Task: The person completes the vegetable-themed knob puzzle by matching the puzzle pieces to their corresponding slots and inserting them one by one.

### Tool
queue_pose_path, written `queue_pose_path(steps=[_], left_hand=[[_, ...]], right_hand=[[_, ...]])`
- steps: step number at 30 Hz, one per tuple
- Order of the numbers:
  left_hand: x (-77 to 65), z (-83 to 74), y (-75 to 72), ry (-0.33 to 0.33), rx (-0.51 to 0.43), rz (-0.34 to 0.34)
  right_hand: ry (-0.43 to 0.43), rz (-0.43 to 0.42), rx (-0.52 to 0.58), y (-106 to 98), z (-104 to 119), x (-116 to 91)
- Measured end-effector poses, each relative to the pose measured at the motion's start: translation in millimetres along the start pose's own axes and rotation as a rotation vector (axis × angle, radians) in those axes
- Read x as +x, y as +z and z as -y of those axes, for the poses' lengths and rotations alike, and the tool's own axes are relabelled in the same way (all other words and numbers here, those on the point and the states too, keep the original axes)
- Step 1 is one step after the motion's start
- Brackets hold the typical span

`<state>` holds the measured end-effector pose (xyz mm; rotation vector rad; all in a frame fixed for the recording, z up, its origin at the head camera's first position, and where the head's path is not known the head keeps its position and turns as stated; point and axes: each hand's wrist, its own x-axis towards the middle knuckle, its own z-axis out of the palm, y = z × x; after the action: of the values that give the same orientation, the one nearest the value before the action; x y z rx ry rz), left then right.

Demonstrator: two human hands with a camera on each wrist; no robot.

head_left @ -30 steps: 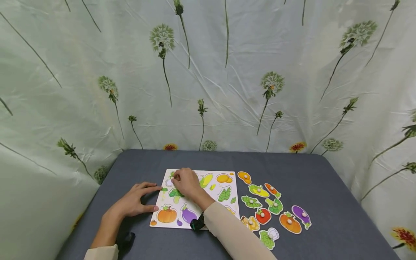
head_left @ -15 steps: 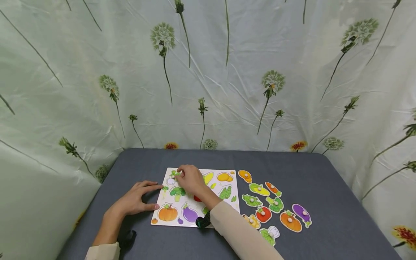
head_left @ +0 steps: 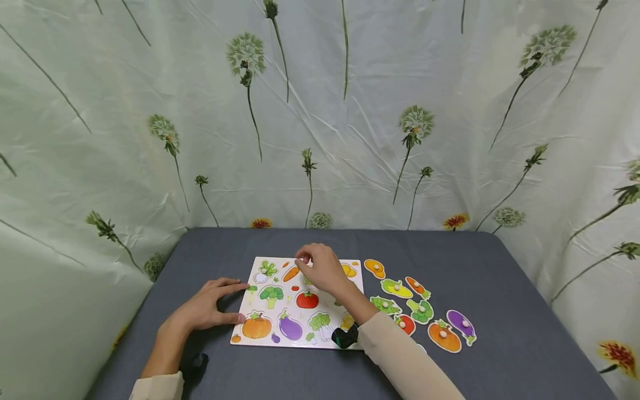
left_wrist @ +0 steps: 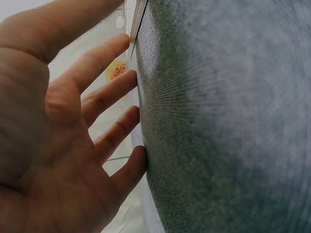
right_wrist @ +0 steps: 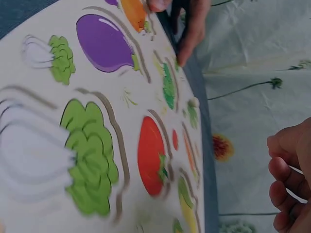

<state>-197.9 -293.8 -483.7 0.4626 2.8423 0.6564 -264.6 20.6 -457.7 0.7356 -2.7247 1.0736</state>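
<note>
A white vegetable puzzle board (head_left: 320,330) lies on the table, printed with vegetable pictures. My left hand (head_left: 202,308) rests at its left side, index fingertip and thumb touching the edge. In the left wrist view the left hand (left_wrist: 73,131) has its fingers spread, several fingertips on the cloth. My right hand (head_left: 322,272) is above the board's upper middle, fingers loosely bent, holding nothing. The right wrist view shows the right hand (right_wrist: 294,170) apart from the board. A leafy piece with a white root (head_left: 265,271) sits in the board's upper left; its knob (right_wrist: 194,102) shows small.
Right of the board lie loose knobbed pieces: a potato (head_left: 375,268), corn (head_left: 396,288), carrot (head_left: 418,288), broccoli (head_left: 420,311), tomato (head_left: 405,324), pumpkin (head_left: 444,336) and eggplant (head_left: 461,326). A grey cloth (head_left: 500,366) covers the table; a floral curtain (head_left: 370,122) hangs behind.
My right hand has lifted from the leafy piece at the board's upper left and moved right, uncovering the carrot picture and tomato picture. The left hand stays at the edge.
</note>
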Motion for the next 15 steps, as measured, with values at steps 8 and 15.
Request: queue_pose_path(steps=[8, 15], left_hand=[[0.6, -2.8, 1.7, 0.001, 0.010, 0.010], [-1.8, -3.5, -1.1, 0.004, 0.002, 0.006]], right_hand=[[0.005, -0.032, -0.010, -35, -19, -26], [0.071, -0.086, -0.019, -63, -41, -45]])
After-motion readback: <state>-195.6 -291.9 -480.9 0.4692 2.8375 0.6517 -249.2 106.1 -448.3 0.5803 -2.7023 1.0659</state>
